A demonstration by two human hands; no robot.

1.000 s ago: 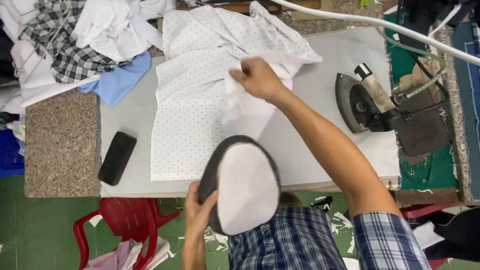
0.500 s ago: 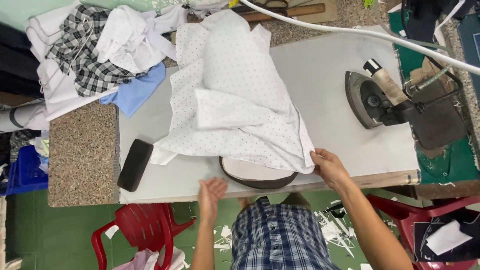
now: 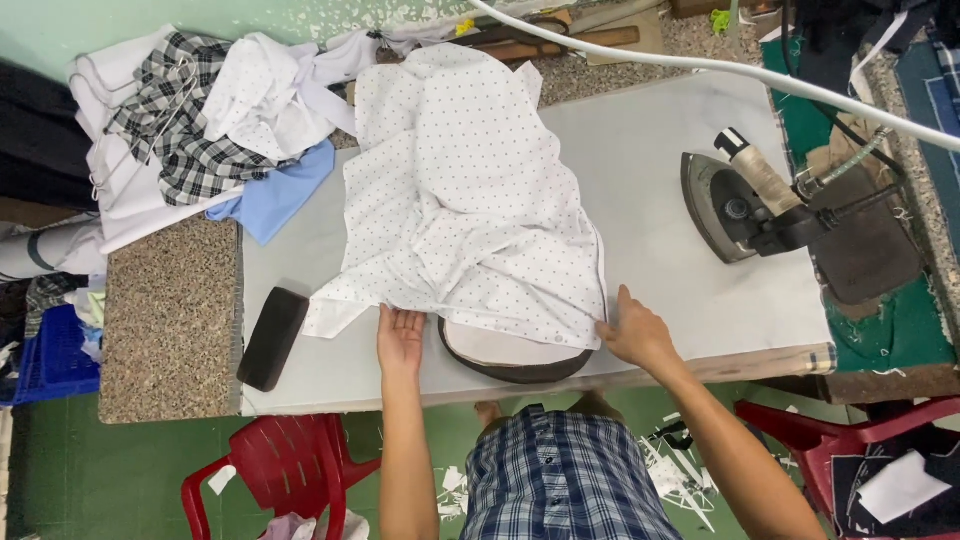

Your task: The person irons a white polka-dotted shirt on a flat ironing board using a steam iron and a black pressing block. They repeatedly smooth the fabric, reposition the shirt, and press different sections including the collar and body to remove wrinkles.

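- A padded white ironing table fills the middle of the view, set on a speckled stone counter over a green floor; the flat padding gives cloth a smooth bed to be spread on.
- At the far left a heap of clothes, checked, white and pale blue, lies piled on the counter's corner, off the working area.
- A dark oblong block rests near the table's left front edge, just beside the shirt but not touching the hand.
- The left hand lies flat and open, palm up, fingers slipped under the shirt's lower left hem; it grasps nothing, only lifts the edge.
- The white dotted shirt is draped down the table's middle, its hem covering an oval pressing pad at the front edge, apparently so the pad shapes the cloth from below.
- The right hand rests on the shirt's lower right corner; whether it pinches the hem cannot be told.
- The iron stands parked on the table's right side, well apart from the shirt, its hose running overhead.
- A red plastic chair stands below the table.
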